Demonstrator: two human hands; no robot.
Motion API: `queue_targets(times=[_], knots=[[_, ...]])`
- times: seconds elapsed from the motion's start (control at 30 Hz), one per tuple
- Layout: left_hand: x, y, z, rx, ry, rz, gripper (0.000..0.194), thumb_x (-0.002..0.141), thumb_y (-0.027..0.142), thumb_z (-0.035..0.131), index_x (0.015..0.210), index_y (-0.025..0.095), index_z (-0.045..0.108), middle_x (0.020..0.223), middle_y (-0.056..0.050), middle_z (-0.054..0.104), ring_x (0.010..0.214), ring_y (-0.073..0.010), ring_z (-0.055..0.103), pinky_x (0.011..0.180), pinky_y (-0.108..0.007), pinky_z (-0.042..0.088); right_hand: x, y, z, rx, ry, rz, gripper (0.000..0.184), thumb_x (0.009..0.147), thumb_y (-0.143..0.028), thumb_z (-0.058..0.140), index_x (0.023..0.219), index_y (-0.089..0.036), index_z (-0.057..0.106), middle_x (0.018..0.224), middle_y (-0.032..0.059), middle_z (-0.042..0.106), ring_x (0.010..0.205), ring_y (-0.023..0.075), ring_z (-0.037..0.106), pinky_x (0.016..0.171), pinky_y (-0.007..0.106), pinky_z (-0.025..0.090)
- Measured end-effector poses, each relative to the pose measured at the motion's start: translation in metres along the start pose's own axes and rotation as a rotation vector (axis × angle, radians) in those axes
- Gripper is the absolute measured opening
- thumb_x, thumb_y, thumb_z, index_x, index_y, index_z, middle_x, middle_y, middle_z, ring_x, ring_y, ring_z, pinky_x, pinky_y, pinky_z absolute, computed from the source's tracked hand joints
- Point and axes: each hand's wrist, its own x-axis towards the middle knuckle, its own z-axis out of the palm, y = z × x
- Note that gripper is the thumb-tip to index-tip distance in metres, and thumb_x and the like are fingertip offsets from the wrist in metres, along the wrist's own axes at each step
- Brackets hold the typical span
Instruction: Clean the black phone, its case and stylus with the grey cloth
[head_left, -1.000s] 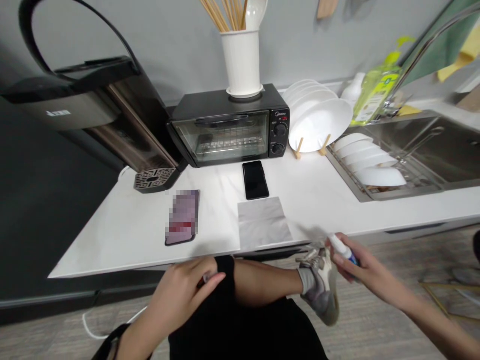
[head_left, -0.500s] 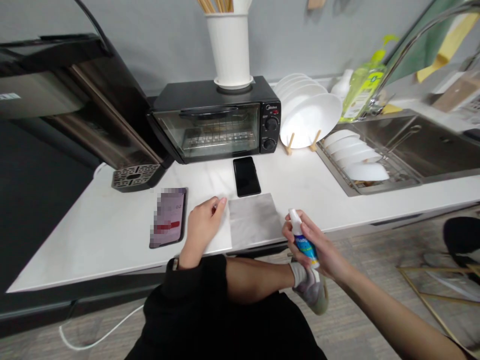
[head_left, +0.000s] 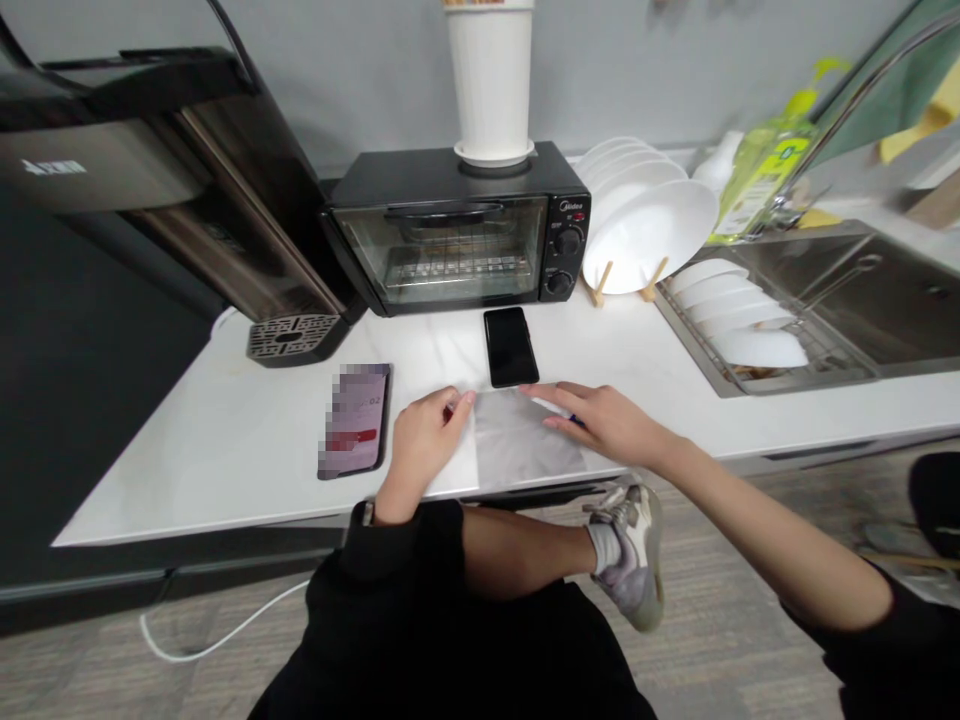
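A thin grey cloth lies flat at the front edge of the white counter. At its left edge rests my left hand, its fingers curled in and the thumb on top; what they hold, if anything, is hidden. My right hand is over the cloth's right part, closed around a small spray bottle. The bottle is tipped onto its side, its white nozzle pointing left, and most of its blue body is covered by the fingers. Just behind the cloth lies a black phone, screen up.
A second phone with a lit screen lies to the left. Behind stand a toaster oven, a tall dark drinks machine and white plates in a wooden rack. The sink with bowls is at right.
My right hand has moved left and up from beyond the counter's edge to above the cloth, tipping the spray bottle from upright onto its side. My left hand stays at the cloth's edge.
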Motion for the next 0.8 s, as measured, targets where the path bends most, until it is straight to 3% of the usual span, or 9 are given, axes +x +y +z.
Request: queue_targets(times=[0.17,0.27,0.47,0.67,0.8], knots=[[-0.001,-0.001,0.0,-0.006,0.008,0.0,0.043,0.104,0.049,0.049,0.073,0.022,0.062,0.071,-0.002,0.068,0.069,-0.0179,0.059,0.065,-0.029,0.027,0.007,0.008,0.011,-0.15,-0.037,-0.07,0.043,0.112,-0.045,0.036,0.147,-0.031,0.054,0.125,0.0085,0.073,0.083,0.0201,0.075,0.076,0.035,0.058],[-0.001,-0.001,0.001,-0.011,0.01,0.002,0.043,0.104,0.049,0.049,0.073,0.022,0.06,0.07,-0.002,0.067,0.068,-0.0177,0.058,0.064,-0.029,0.026,0.008,0.01,0.012,-0.151,-0.054,-0.096,0.039,0.112,-0.045,0.037,0.141,-0.031,0.059,0.122,0.0065,0.075,0.084,0.0205,0.074,0.075,0.034,0.057],[-0.001,-0.001,0.002,-0.02,0.017,0.002,0.042,0.103,0.049,0.05,0.073,0.022,0.06,0.07,-0.001,0.066,0.067,-0.0176,0.058,0.064,-0.029,0.026,0.007,0.011,0.009,-0.158,-0.012,-0.087,0.045,0.112,-0.044,0.037,0.155,-0.032,0.046,0.134,0.0081,0.071,0.091,0.0217,0.076,0.077,0.035,0.057],[-0.001,-0.002,0.002,-0.035,0.026,0.01,0.042,0.103,0.05,0.05,0.072,0.023,0.06,0.069,-0.001,0.065,0.068,-0.0177,0.059,0.065,-0.029,0.028,0.008,0.015,0.012,-0.153,-0.006,-0.152,0.036,0.112,-0.042,0.038,0.137,-0.026,0.059,0.124,0.0052,0.076,0.088,0.0186,0.076,0.076,0.032,0.056],[-0.002,-0.003,0.003,-0.04,0.036,0.015,0.041,0.103,0.049,0.05,0.072,0.023,0.058,0.069,-0.001,0.065,0.069,-0.018,0.059,0.066,-0.029,0.028,0.007,0.016,0.011,-0.193,0.018,-0.152,0.04,0.112,-0.043,0.039,0.147,-0.027,0.05,0.132,0.0074,0.073,0.087,0.0195,0.076,0.073,0.032,0.054]])
